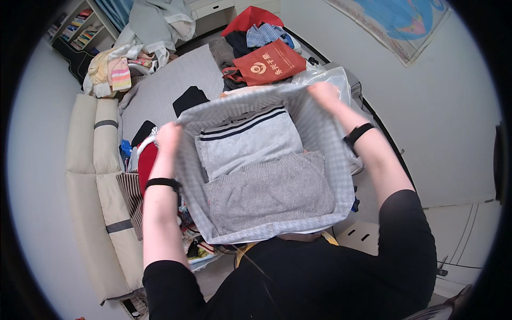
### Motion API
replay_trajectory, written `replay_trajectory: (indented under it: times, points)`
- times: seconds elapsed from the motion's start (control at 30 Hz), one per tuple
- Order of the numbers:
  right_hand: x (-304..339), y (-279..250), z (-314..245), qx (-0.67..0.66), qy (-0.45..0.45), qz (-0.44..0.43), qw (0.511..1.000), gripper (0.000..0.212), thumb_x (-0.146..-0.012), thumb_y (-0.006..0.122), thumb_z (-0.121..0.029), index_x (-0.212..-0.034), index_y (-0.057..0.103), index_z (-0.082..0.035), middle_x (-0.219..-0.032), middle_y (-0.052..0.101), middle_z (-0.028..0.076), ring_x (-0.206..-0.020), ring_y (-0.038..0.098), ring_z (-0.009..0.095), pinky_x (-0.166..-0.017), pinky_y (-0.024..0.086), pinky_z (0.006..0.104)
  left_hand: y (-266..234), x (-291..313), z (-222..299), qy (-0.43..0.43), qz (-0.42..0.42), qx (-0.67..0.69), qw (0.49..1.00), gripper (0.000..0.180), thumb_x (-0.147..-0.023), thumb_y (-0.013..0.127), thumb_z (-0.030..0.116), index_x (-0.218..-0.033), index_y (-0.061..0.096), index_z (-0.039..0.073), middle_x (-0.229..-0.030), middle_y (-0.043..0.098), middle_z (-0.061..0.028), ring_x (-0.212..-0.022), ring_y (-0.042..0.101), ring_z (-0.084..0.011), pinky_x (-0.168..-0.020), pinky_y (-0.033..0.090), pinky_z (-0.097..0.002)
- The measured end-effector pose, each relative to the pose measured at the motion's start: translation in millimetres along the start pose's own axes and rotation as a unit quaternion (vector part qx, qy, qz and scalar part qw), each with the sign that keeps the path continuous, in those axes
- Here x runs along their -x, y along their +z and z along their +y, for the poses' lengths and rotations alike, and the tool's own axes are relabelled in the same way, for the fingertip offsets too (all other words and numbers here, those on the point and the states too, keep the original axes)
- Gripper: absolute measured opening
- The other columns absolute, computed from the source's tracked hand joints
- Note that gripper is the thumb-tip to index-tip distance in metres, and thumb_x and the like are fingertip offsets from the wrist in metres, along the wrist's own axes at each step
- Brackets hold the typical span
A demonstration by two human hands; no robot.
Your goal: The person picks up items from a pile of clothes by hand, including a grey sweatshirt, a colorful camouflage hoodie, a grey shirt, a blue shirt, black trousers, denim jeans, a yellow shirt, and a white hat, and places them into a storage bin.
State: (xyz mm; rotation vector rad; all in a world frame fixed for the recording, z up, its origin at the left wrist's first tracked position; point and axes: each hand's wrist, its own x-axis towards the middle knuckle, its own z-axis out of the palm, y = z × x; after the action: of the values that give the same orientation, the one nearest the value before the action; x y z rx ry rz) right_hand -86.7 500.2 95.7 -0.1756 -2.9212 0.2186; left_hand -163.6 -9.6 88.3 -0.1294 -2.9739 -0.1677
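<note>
A grey checked fabric storage bin (325, 154) is held up before my chest, its far rim gripped at both corners. My left hand (168, 136) is closed round the far left corner. At the far right corner my right hand (323, 94) is closed on the rim, slightly blurred. Inside the bin lies a folded light grey knit garment (250, 141) with dark stripes along its far edge. Nearer to me in the bin is a folded darker grey knit garment (272, 186). What lies beneath the two is hidden.
Behind the bin is a bed (176, 74) with a cream padded headboard (88, 176) on the left. A red tote bag (272, 63), a black cloth item (189, 100) and heaped clothes (120, 64) lie around it. A striped cloth (130, 200) hangs beside my left forearm.
</note>
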Motion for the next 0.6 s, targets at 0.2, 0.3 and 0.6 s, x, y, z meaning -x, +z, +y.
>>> replay_trajectory:
  times: [0.2, 0.3, 0.6]
  points:
    - [4, -21, 6, 0.063, 0.002, -0.046, 0.997, 0.036, -0.087, 0.049, -0.041, -0.084, 0.07, -0.012, -0.087, 0.067, 0.014, -0.085, 0.065, 0.032, -0.073, 0.05, 0.0448, -25, 15, 8, 0.016, -0.014, -0.046, 0.999, 0.035, -0.088, 0.051, 0.037, -0.084, 0.068, 0.007, -0.087, 0.067, -0.0174, -0.086, 0.064, -0.0333, -0.074, 0.05, -0.0443]
    - [-2, -9, 3, 0.031, 0.06, -0.068, 0.995, 0.036, -0.087, 0.05, -0.041, -0.085, 0.07, -0.011, -0.087, 0.067, 0.015, -0.086, 0.064, 0.032, -0.073, 0.05, 0.0452, -18, 16, 7, -0.044, -0.033, -0.029, 0.998, 0.038, -0.09, 0.048, 0.038, -0.087, 0.068, 0.007, -0.088, 0.067, -0.0174, -0.087, 0.064, -0.0332, -0.076, 0.05, -0.0442]
    - [10, -25, -39, 0.001, -0.041, -0.036, 0.999, 0.048, -0.083, 0.06, -0.038, -0.122, 0.051, -0.012, -0.113, 0.058, 0.014, -0.104, 0.057, 0.033, -0.086, 0.047, 0.0416, -29, 30, 20, 0.008, -0.013, -0.002, 1.0, 0.065, -0.078, 0.068, 0.036, -0.131, 0.042, 0.01, -0.118, 0.053, -0.0156, -0.108, 0.055, -0.0329, -0.083, 0.049, -0.0443]
